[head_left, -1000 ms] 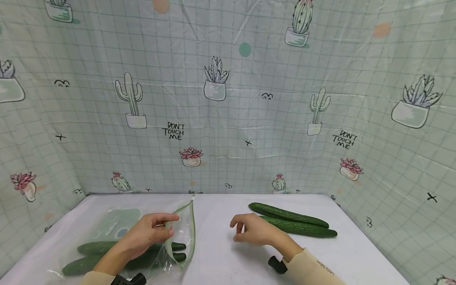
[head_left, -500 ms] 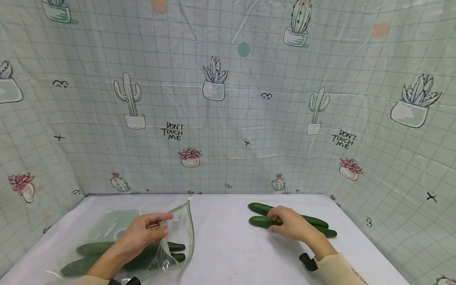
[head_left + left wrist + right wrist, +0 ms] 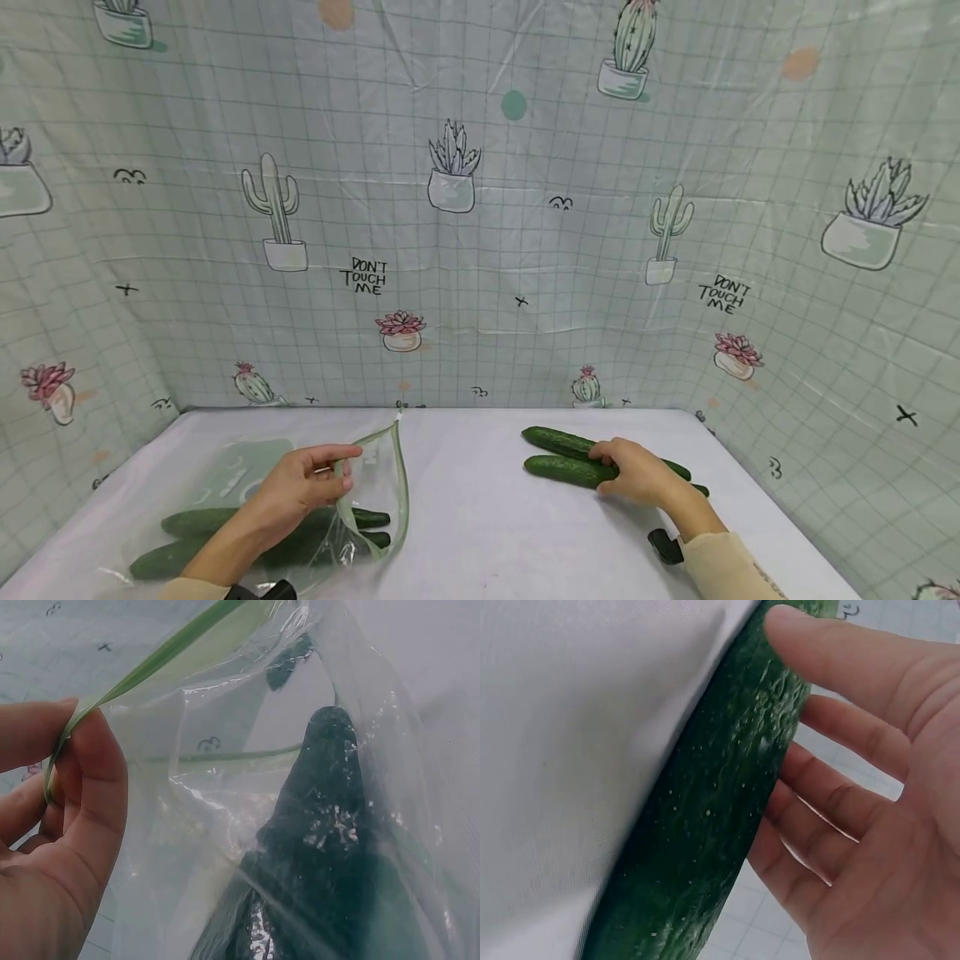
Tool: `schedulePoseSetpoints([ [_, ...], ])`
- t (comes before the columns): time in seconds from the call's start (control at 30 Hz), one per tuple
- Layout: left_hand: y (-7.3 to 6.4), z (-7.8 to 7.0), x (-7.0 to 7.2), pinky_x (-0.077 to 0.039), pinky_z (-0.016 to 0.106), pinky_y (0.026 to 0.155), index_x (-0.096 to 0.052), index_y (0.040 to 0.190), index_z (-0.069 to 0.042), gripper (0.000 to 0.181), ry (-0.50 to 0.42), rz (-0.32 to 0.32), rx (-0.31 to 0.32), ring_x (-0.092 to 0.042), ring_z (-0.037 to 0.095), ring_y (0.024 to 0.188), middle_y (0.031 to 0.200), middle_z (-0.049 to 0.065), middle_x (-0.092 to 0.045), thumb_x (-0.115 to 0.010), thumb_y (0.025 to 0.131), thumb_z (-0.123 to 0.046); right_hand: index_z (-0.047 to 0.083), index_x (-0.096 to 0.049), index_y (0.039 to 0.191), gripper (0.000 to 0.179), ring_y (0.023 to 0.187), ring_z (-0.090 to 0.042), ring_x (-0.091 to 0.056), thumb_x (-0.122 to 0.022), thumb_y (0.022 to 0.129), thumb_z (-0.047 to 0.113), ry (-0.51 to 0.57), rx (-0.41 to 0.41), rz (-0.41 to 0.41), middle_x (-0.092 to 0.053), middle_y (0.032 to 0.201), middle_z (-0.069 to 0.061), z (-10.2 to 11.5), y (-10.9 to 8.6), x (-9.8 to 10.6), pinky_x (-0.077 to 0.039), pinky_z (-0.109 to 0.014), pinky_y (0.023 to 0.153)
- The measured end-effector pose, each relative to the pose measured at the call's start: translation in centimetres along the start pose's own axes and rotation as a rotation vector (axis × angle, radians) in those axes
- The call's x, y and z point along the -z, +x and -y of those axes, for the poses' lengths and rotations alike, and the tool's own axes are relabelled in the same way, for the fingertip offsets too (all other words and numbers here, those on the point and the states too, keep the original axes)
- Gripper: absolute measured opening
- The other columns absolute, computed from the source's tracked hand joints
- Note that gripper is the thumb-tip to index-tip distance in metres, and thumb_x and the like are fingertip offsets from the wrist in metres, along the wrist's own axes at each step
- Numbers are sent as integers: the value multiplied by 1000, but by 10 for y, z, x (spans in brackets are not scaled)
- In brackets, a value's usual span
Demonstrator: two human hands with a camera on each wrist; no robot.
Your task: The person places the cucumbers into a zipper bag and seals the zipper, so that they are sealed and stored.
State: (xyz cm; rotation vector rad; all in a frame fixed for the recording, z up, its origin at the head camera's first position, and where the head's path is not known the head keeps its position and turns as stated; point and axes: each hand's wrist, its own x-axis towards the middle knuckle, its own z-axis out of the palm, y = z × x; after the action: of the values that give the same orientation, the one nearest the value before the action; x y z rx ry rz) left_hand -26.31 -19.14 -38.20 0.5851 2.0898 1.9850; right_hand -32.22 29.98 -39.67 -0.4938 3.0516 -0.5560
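Note:
My left hand (image 3: 296, 485) pinches the green-edged mouth of a clear zip bag (image 3: 169, 664), holding it up and apart on the left of the table. Inside the bag lie two cucumbers, a farther one (image 3: 197, 522) and a nearer one (image 3: 167, 561), seen through the plastic. Over on the right, two more cucumbers lie side by side on the table. My right hand (image 3: 637, 475) grips the nearer cucumber (image 3: 697, 802), thumb on one side and fingers curled along the other. The farther cucumber (image 3: 557, 441) lies just behind it, partly hidden by the hand.
A white cloth covers the table (image 3: 465, 533). Behind it and along both sides hangs a gridded curtain (image 3: 480, 333) printed with cactus pots. A pale green printed panel (image 3: 255, 467) shows on the bag.
My right hand has moved right from mid-table to the cucumbers and taken hold of the nearer one. The left hand has shifted slightly left, still pinching the bag's edge.

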Motion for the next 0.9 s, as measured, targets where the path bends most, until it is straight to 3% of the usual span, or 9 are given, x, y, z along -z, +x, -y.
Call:
schedulePoseSetpoints([
  [0.3, 0, -2, -1, -48, 27, 70, -54, 132, 2, 45, 8, -13, 11, -49, 7, 73, 90, 0, -49, -66, 91, -12, 15, -67, 111, 39, 101, -25, -56, -81, 75, 13, -100, -8, -8, -63, 104, 1, 6, -4, -3, -46, -45, 85],
  [0.47, -1, -3, -1, -48, 28, 70, -52, 134, 2, 47, 8, -8, 20, -48, 7, 74, 91, 0, -47, -66, 91, -13, 14, -67, 113, 36, 108, -27, -56, -79, 78, 13, -97, 37, 3, -64, 111, -1, 11, -3, -6, -46, -47, 88],
  [0.63, -2, -3, -1, -49, 28, 69, -50, 134, 5, 49, 18, -7, 8, -49, 7, 74, 95, 1, -50, -66, 91, -13, 16, -65, 113, 34, 102, -24, -59, -77, 81, 15, -47, 124, 46, -62, 108, 2, 31, 1, -12, -48, -46, 82],
  [0.9, 0, -2, -3, -48, 29, 69, -43, 137, 11, 57, 37, -21, 11, -48, 7, 73, 108, 1, -51, -67, 90, -13, 19, -64, 115, 32, 96, -12, -58, -73, 85, 26, -74, 305, 84, -62, 106, 7, 79, 9, -27, -48, -37, 79],
])
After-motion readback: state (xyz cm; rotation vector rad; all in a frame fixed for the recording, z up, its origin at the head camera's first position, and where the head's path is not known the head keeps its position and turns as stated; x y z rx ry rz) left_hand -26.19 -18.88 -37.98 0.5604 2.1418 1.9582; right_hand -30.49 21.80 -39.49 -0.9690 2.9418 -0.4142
